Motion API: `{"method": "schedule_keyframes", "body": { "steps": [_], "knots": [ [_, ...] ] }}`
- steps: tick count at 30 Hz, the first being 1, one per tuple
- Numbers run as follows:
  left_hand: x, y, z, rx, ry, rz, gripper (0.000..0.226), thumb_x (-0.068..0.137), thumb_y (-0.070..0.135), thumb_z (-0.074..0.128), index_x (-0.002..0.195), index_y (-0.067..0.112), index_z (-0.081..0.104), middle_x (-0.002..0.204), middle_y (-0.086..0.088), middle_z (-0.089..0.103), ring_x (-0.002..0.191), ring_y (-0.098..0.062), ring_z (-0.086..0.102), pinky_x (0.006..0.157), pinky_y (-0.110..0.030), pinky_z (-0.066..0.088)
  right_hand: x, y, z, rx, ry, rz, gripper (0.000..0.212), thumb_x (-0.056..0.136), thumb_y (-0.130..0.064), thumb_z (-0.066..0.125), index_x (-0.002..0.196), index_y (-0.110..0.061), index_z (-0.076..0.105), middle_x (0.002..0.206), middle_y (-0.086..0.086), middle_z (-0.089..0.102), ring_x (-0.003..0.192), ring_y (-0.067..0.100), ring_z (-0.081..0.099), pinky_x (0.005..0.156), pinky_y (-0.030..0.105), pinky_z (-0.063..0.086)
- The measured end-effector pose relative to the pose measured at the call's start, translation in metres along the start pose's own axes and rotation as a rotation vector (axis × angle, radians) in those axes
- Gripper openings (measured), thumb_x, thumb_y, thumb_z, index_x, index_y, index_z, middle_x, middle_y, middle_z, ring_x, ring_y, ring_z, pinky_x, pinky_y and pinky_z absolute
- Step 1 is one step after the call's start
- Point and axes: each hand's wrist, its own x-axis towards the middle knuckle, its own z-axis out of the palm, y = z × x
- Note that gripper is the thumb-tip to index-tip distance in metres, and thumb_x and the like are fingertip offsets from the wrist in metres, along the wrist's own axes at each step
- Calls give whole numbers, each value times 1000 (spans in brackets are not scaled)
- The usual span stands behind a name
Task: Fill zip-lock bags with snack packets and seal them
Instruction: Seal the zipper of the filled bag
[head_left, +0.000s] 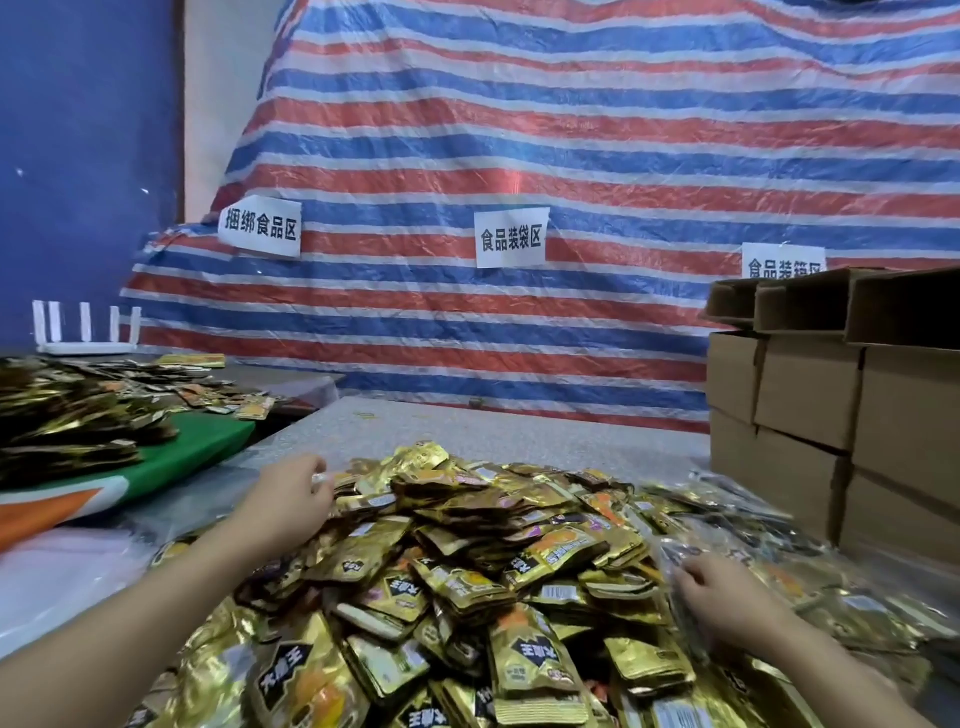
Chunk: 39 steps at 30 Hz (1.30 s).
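My left hand (291, 493) reaches to the far left edge of the packets (457, 561), a big loose gold heap in front of me. Its fingers curl down into the heap and pinch something pale at the tips; I cannot tell whether that is one packet or several. My right hand (727, 597) rests at the heap's right side, fingers curled on the clear film of a bag (691, 561) that lies among other filled bags (831, 603) spread to the right.

The risks, as I judge them: the packets are slick foil and stacked loose, so pulling from the edge could start a slide toward me or off the table (519, 431). The bag's film is thin and limp, so its mouth may fold shut if I hold only one lip, and packets would then jam at the opening or spill beside it. A packet corner caught in the zip track would stop the seal from closing along its full run.

Around me: a second heap (67, 415) sits on a green board (208, 447) to the left, cardboard boxes (831, 405) stack up on the right just beyond the filled bags, and a striped tarp (519, 156) with paper signs hangs behind. The boxes crowd my right hand's side; the main heap itself lies between my hands.
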Motion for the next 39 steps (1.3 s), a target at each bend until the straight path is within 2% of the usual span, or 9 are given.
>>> {"method": "schedule_keyframes", "body": {
  "steps": [4,7,11,18,20,23,28,35,39],
  "knots": [
    [17,-20,8,119,-88,-7,52,97,43,49,140,13,47,142,-8,51,130,-24,48,104,-40,44,1,3,0,40,-27,59,36,105,-26,43,76,-14,62,74,4,67,64,17,60,56,30,42],
    [27,-27,16,161,-125,-43,58,96,47,48,143,14,43,146,-8,48,132,-24,46,106,-41,43,0,3,-3,36,-30,61,36,105,-25,42,80,-13,65,79,4,71,67,16,66,60,30,48],
    [41,-32,24,178,-128,-103,57,94,43,50,142,14,43,144,-9,49,129,-25,49,103,-40,46,-1,0,-6,30,-31,61,38,106,-25,40,76,-16,62,77,2,69,66,13,61,58,27,42],
    [66,-27,19,241,-201,-196,55,88,26,60,138,8,45,127,-10,61,109,-24,61,89,-35,53,0,-26,-15,165,94,27,49,108,-33,36,78,-5,63,76,7,66,71,19,60,63,31,42],
    [70,-29,22,271,-232,-191,43,87,22,62,127,8,54,110,-7,65,95,-20,63,84,-36,56,1,-35,-16,149,94,16,47,107,-37,36,84,-7,64,82,7,66,76,19,60,70,33,46],
    [73,-37,30,317,-236,-138,23,95,27,54,108,13,66,95,-3,64,87,-18,61,78,-31,53,2,-40,-14,136,90,16,42,106,-41,39,81,-14,59,79,3,62,71,16,56,61,32,42],
    [69,-48,35,337,-104,-156,23,92,24,53,73,18,64,76,1,64,76,-19,62,66,-29,52,4,-39,-7,214,168,27,37,104,-37,44,77,-15,57,72,2,60,65,16,55,57,32,41],
    [67,-34,11,57,262,-64,28,104,22,35,81,12,48,76,-14,58,65,-30,52,57,-39,43,3,-54,-12,344,311,15,37,103,-30,46,73,-11,54,68,5,57,60,20,51,55,33,36],
    [59,6,-26,-128,335,47,35,106,35,29,86,15,49,75,-13,60,63,-30,55,56,-39,42,1,-86,-21,406,375,-48,34,102,-25,46,75,-7,57,69,6,58,60,19,50,56,33,36]
  ]
}}
